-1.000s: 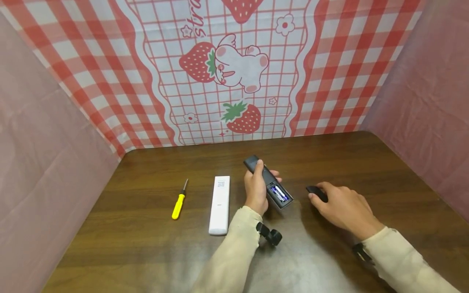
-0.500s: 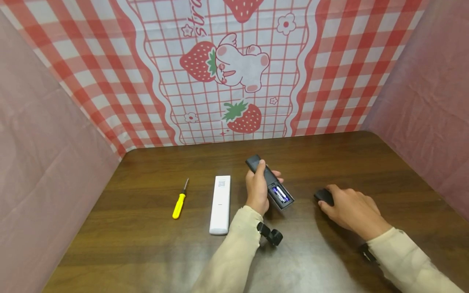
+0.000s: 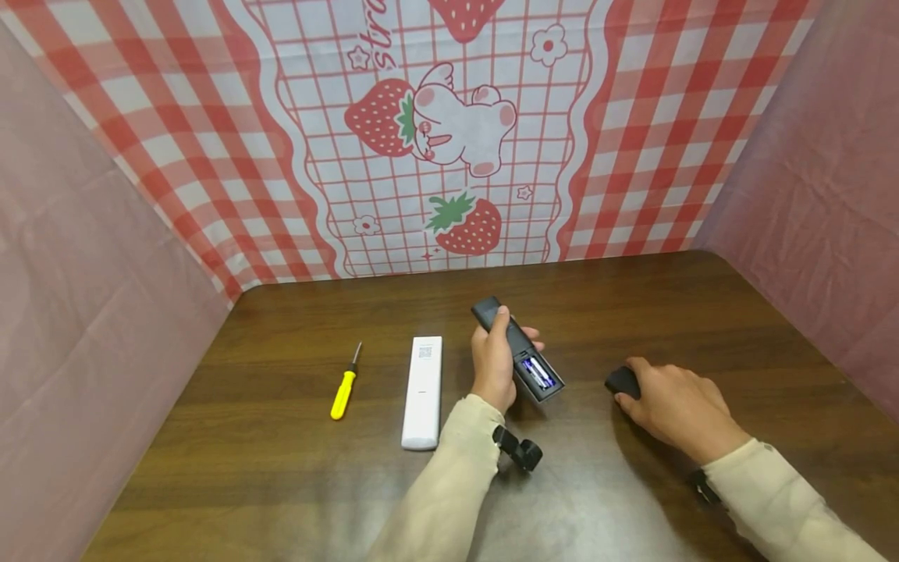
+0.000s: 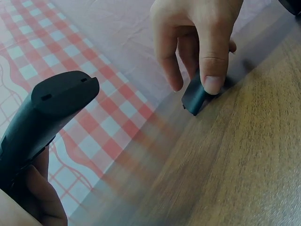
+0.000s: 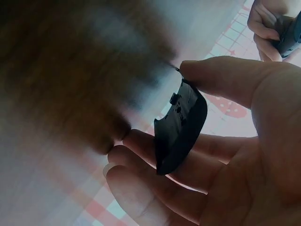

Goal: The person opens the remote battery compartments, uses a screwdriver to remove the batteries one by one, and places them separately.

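Note:
My left hand (image 3: 494, 359) grips a black remote control (image 3: 518, 339) above the table, its back facing up. At the near end its battery compartment lies uncovered, with batteries (image 3: 538, 373) in blue-and-silver wrapping inside. To the right, my right hand (image 3: 677, 402) pinches a black battery cover (image 3: 623, 382) between thumb and fingers, close to the tabletop. The right wrist view shows the hollow inside of the cover (image 5: 181, 125) with a small tab. In the left wrist view the remote's end (image 4: 63, 92) has two small slots.
A white remote control (image 3: 421, 394) lies on the wooden table (image 3: 281, 484), left of my left hand. Farther left is a screwdriver (image 3: 343, 390) with a yellow handle. A red-and-white checked cloth (image 3: 632, 156) hangs along the back edge, with pink cloth at both sides.
My right hand has moved right and slightly nearer with the battery cover, mostly in the first half second. The left hand and the black remote stay nearly still.

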A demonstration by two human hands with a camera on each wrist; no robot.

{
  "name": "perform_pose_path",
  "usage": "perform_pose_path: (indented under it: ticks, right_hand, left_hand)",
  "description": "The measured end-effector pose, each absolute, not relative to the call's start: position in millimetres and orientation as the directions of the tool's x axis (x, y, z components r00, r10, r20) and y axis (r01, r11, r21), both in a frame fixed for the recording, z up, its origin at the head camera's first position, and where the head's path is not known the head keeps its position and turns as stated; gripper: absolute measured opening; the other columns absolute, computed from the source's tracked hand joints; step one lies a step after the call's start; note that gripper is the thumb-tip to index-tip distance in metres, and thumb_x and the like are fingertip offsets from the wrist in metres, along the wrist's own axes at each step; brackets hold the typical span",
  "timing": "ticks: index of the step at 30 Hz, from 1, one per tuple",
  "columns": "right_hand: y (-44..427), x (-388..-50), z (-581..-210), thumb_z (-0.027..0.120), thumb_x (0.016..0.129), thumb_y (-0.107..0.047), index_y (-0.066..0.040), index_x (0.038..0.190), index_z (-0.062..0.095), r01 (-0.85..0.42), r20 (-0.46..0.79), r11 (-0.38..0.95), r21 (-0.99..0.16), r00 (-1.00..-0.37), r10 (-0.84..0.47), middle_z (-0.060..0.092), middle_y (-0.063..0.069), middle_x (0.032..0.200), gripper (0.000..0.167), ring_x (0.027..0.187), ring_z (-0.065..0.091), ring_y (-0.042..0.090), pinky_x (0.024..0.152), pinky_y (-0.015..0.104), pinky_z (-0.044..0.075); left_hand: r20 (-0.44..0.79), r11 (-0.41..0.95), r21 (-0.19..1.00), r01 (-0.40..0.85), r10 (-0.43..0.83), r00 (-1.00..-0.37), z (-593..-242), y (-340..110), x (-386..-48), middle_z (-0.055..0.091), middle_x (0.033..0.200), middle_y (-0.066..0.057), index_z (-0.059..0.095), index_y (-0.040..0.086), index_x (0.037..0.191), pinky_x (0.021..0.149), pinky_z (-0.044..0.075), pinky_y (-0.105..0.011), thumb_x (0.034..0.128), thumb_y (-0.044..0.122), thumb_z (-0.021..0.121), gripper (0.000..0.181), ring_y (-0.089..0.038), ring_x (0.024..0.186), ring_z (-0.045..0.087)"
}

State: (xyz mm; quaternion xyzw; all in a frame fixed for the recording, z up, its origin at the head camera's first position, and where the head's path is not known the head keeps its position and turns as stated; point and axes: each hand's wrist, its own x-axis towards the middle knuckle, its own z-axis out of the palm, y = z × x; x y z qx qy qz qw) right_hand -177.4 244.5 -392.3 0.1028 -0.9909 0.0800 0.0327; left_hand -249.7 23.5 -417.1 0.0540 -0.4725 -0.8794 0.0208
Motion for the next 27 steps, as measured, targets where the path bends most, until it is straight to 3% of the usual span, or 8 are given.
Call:
perform_pose_path:
  ticks: [15, 27]
  right_hand:
    - [245.9, -177.1, -394.7, 0.080, 0.083, -0.024, -0.005, 0.104, 0.064, -0.266, 0.140, 0.957, -0.120, -0.958, -0.249, 0.067, 0.009, 0.078, 0.032, 0.066, 0.062, 0.031, 0.049, 0.054, 0.046]
    - [241.6, -175.7, -392.7, 0.070, 0.091, -0.030, -0.004, 0.109, 0.066, -0.234, 0.098, 0.962, -0.143, -0.970, -0.222, 0.069, 0.010, 0.087, 0.032, 0.070, 0.062, 0.026, 0.050, 0.048, 0.046]
  left_hand:
    - [-0.073, -0.549, 0.836, -0.018, -0.078, -0.994, -416.9, 23.9, -249.8, 0.069, 0.075, -0.015, 0.053, -0.003, 0.114, 0.063, 0.058, -0.038, 0.1023, 0.034, 0.052, 0.040, -0.023, 0.058, 0.068]
    - [-0.071, -0.528, 0.849, -0.038, -0.042, -0.997, -418.9, 23.4, -250.1, 0.070, 0.079, -0.016, 0.053, 0.001, 0.116, 0.068, 0.059, -0.040, 0.1030, 0.034, 0.052, 0.035, -0.025, 0.063, 0.070]
